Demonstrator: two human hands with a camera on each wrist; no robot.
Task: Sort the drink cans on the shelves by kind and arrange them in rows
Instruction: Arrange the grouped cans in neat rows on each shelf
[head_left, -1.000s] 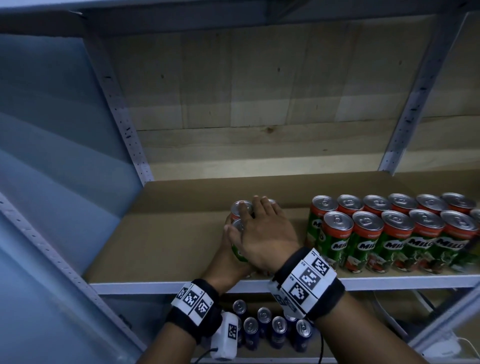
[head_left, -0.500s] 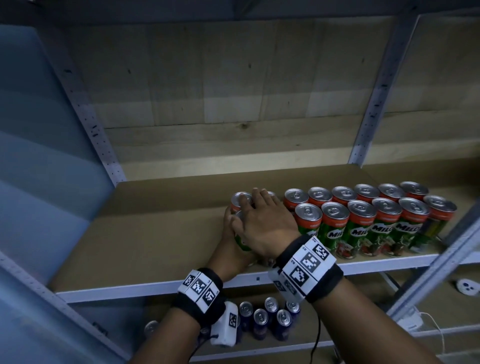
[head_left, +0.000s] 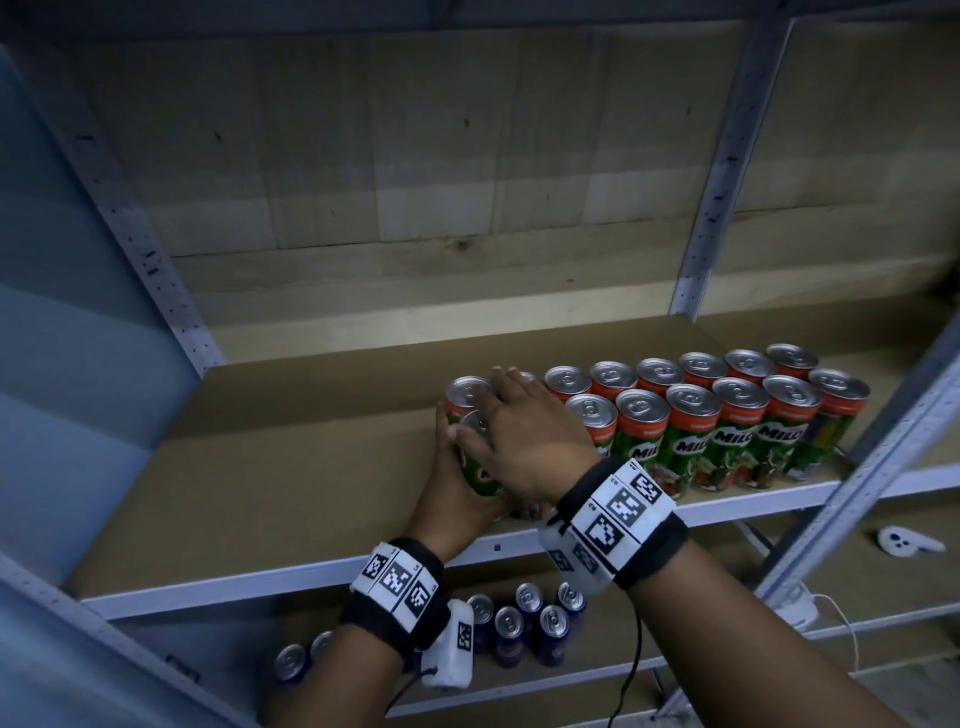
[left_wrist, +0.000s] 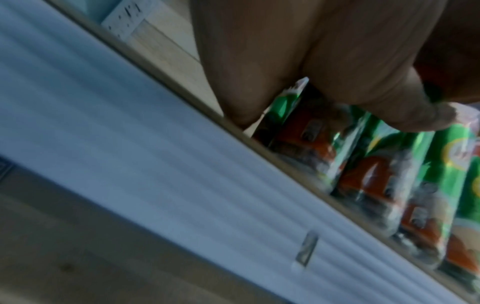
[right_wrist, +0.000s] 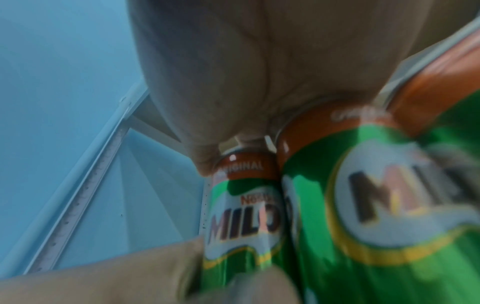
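Note:
Two rows of green-and-red Milo cans (head_left: 691, 405) stand on the right half of the cardboard-lined middle shelf (head_left: 291, 467). A small cluster of Milo cans (head_left: 465, 389) stands at the rows' left end, touching them. My left hand (head_left: 447, 483) cups the cluster's left side, its palm on the front can (head_left: 480, 473). My right hand (head_left: 524, 436) lies on the can tops with fingers stretched toward the back. The right wrist view shows its palm (right_wrist: 259, 61) resting on two Milo cans (right_wrist: 244, 205). In the left wrist view the thumb (left_wrist: 389, 102) reaches across the cans (left_wrist: 376, 164).
Bare cardboard covers the left half of the middle shelf. Several blue cans (head_left: 524, 618) stand on the lower shelf beneath my wrists. A metal upright (head_left: 852, 493) crosses at the right. A white controller (head_left: 906, 540) and a white adapter (head_left: 795, 605) lie low on the right.
Both hands have slid the cluster of Milo cans to the right. The gap to the two rows has closed. The head view has turned left.

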